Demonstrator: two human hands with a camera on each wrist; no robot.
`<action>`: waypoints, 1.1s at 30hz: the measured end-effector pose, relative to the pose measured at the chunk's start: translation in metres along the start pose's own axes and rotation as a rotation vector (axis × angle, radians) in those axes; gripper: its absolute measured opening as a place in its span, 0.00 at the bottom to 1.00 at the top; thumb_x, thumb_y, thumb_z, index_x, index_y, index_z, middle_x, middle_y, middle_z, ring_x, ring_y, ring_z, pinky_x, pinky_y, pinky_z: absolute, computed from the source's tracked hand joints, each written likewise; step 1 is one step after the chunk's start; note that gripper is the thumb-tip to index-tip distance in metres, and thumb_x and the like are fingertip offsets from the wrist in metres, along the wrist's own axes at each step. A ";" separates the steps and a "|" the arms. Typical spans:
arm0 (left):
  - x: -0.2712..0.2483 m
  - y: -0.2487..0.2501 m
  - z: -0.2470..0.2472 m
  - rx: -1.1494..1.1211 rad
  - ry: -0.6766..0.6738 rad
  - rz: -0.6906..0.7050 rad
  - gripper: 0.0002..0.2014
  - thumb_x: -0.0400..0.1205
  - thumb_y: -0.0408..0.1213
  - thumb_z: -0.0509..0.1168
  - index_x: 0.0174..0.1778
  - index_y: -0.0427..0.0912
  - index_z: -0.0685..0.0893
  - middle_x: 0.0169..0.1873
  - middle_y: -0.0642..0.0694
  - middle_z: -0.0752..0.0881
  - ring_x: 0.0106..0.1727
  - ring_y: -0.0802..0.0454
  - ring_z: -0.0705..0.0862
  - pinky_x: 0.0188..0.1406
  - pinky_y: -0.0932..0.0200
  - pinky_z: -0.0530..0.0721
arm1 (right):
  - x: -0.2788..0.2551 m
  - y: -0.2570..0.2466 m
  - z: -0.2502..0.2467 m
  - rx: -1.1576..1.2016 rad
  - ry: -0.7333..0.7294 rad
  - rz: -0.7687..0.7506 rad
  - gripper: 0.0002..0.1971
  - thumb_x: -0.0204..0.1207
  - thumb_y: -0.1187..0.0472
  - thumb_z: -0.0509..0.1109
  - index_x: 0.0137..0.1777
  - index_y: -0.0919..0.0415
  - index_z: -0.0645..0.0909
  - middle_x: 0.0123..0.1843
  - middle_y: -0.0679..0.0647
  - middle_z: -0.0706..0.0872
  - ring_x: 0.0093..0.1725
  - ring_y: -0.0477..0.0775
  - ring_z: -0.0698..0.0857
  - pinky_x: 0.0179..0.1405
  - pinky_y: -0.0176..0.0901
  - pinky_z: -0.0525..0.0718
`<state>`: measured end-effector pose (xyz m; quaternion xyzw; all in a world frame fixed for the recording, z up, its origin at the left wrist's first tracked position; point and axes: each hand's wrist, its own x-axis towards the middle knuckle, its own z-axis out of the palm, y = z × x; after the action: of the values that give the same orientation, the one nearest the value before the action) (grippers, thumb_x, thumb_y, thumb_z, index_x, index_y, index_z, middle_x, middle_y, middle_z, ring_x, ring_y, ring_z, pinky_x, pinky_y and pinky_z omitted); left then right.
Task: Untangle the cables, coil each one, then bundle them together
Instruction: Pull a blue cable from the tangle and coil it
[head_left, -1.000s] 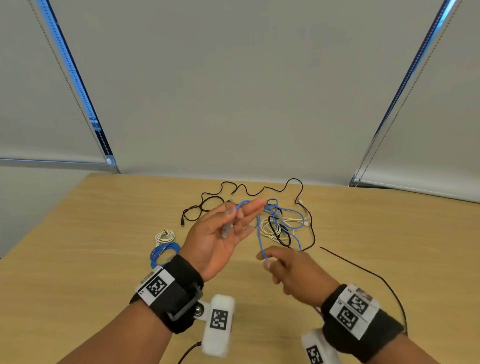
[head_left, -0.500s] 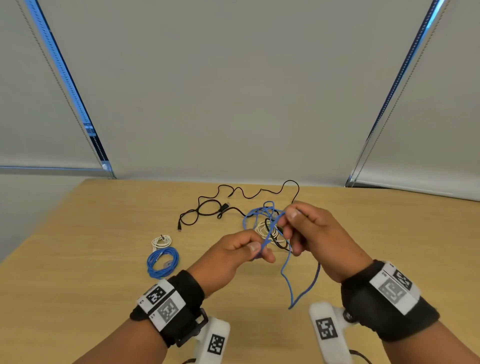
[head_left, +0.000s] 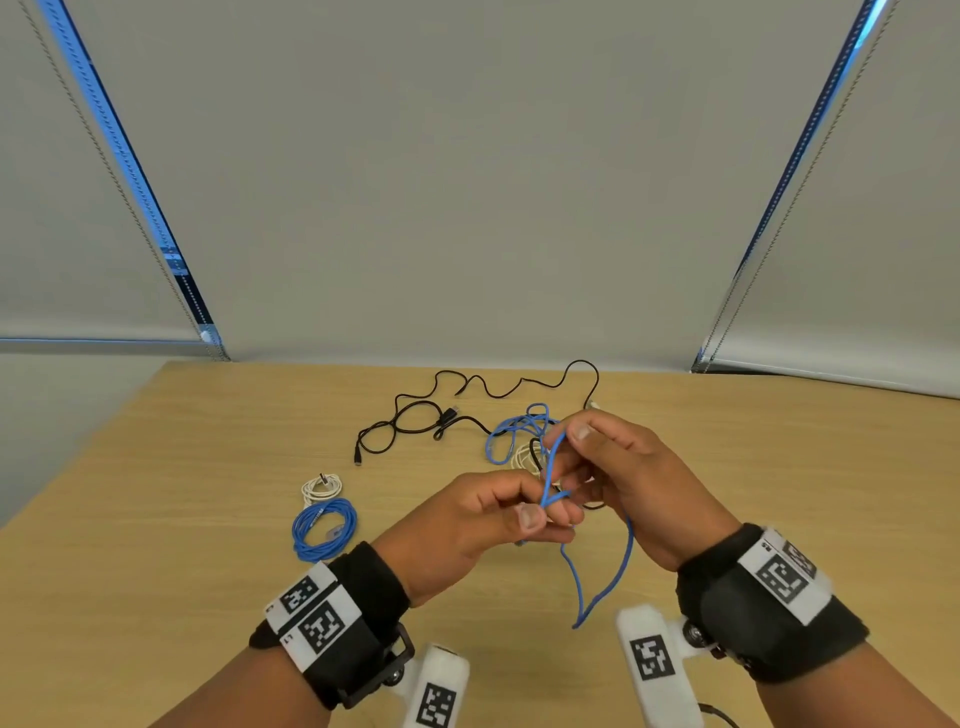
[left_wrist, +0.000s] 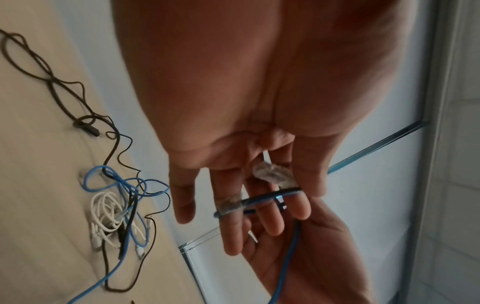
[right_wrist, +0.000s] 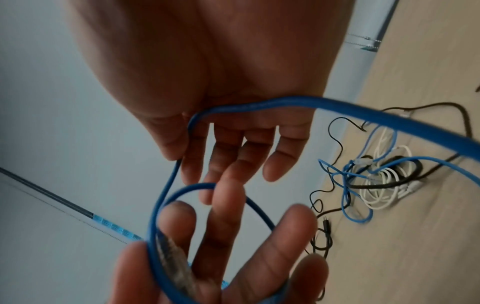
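Now closer together, left hand (head_left: 467, 525), right hand (head_left: 623, 483), blue cable (head_left: 621, 566) looped between.

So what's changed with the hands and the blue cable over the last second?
The right hand rose from low on the blue cable to pinch it beside the left hand, which closed from open-palmed onto its end. A loop now hangs below. The coiled blue cable stayed put.

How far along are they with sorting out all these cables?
Early on. Two cables look done: a blue coil and a small white coil lie side by side on the table. In hand: the left hand and right hand are winding a blue cable that trails into the tangle. Left: freeing the white and black cables there, coiling the long black cable, then bundling everything.
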<state>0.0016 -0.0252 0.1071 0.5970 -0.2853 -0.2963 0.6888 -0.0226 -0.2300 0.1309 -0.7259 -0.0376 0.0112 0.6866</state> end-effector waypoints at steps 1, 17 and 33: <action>0.000 0.000 -0.001 -0.004 0.009 0.000 0.11 0.85 0.32 0.62 0.57 0.31 0.85 0.63 0.34 0.88 0.67 0.36 0.87 0.71 0.49 0.82 | 0.000 -0.001 -0.001 -0.021 -0.005 -0.013 0.16 0.83 0.48 0.62 0.51 0.56 0.88 0.47 0.59 0.91 0.43 0.53 0.84 0.44 0.47 0.82; 0.004 0.022 -0.018 -0.473 0.074 0.209 0.14 0.81 0.44 0.73 0.45 0.37 0.79 0.75 0.28 0.79 0.75 0.24 0.78 0.78 0.29 0.66 | 0.002 0.034 0.002 -0.070 0.068 0.069 0.09 0.85 0.60 0.69 0.44 0.57 0.88 0.31 0.58 0.80 0.24 0.50 0.77 0.25 0.39 0.76; 0.013 -0.002 -0.010 0.056 0.158 0.072 0.16 0.87 0.40 0.59 0.50 0.30 0.85 0.47 0.43 0.89 0.54 0.49 0.88 0.65 0.51 0.85 | -0.009 -0.025 0.019 -0.226 0.035 -0.154 0.09 0.81 0.54 0.67 0.41 0.46 0.87 0.50 0.51 0.88 0.33 0.48 0.86 0.33 0.41 0.84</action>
<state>0.0173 -0.0291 0.1044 0.6268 -0.2593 -0.2150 0.7026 -0.0342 -0.2105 0.1549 -0.7938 -0.0819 -0.0585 0.5998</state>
